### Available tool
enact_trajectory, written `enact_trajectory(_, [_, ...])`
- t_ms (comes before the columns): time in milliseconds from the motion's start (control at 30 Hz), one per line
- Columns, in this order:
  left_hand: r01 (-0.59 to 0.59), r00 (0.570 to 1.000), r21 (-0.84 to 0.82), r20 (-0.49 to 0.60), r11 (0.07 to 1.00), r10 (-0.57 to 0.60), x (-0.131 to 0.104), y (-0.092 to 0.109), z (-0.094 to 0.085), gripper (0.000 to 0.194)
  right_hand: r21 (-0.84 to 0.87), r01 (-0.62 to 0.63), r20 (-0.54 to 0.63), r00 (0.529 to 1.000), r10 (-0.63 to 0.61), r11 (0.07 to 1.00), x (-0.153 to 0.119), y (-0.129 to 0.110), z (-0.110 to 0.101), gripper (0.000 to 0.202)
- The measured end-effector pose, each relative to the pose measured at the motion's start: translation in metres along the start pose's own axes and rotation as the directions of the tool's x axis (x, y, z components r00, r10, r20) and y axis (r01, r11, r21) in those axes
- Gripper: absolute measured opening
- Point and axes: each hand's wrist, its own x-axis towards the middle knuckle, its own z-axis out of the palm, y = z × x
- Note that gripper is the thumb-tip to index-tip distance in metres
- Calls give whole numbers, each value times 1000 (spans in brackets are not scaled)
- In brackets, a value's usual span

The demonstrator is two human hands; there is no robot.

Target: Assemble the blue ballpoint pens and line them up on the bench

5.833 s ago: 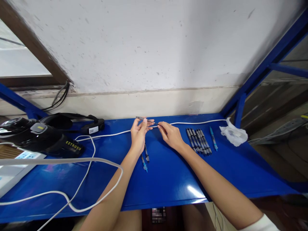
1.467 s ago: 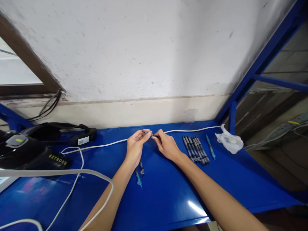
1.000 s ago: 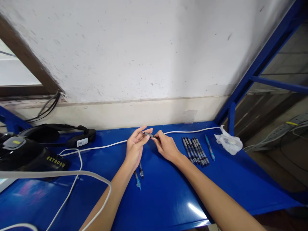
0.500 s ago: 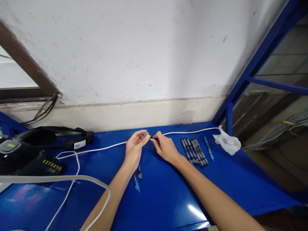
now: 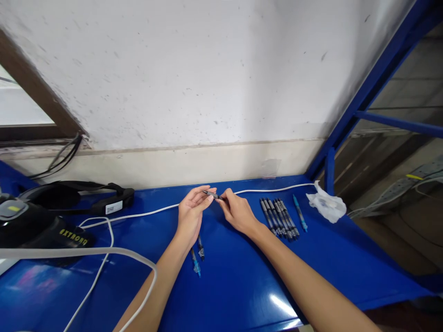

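Head view. Item: one dark pen [image 5: 212,194], held above the bench [image 5: 235,276] between the two hands, lying aslant, its right end the lower. Left hand [image 5: 192,211]: palm partly turned up, fingers spread, grip narrow, thumb on the pen's grey part. Right hand [image 5: 238,211]: grip closed on the pen's other end, between thumb and forefinger.

Beneath the left wrist, two pens, partly hidden: one blue pen [image 5: 196,266], one black pen [image 5: 201,250] just beside it. Right of the right hand: a row of dark pens [image 5: 279,216], side by side, exact count unclear; next, a light-blue pen [image 5: 300,213], lying apart; then crumpled white wrapping [image 5: 326,203], near the bench's far edge.

Left side: a black strapped device [image 5: 110,200] with white label; in front, a black object [image 5: 48,233] with yellow lettering; a white cable [image 5: 148,213], running behind the hands.
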Motion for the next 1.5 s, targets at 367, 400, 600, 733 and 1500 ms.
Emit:
enact_trajectory(367, [5,999,-31,35,999,-4,-1,1,0,58,-11,-2,8,1000,2,1000,0,-3,-2,7])
enact_trajectory(400, [4,1000,-14,16,1000,-4,-1,1,0,53,-13,-4,8,1000,4,1000,0,-3,-3,8])
enact_trajectory(600, [15,998,-35,54,999,-13,-1,1,0,55,-8,8,0,1000,-8,1000,0,-2,-2,8])
enact_trajectory(733, [14,1000,25,-11,1000,-14,-1,0,0,42,-8,0,8,1000,0,1000,0,-2,-2,9])
enact_trajectory(1500, [-13,1000,81,-8,997,13,1,-4,-3,29,12,-1,-1,1000,1,1000,0,-3,-3,11])
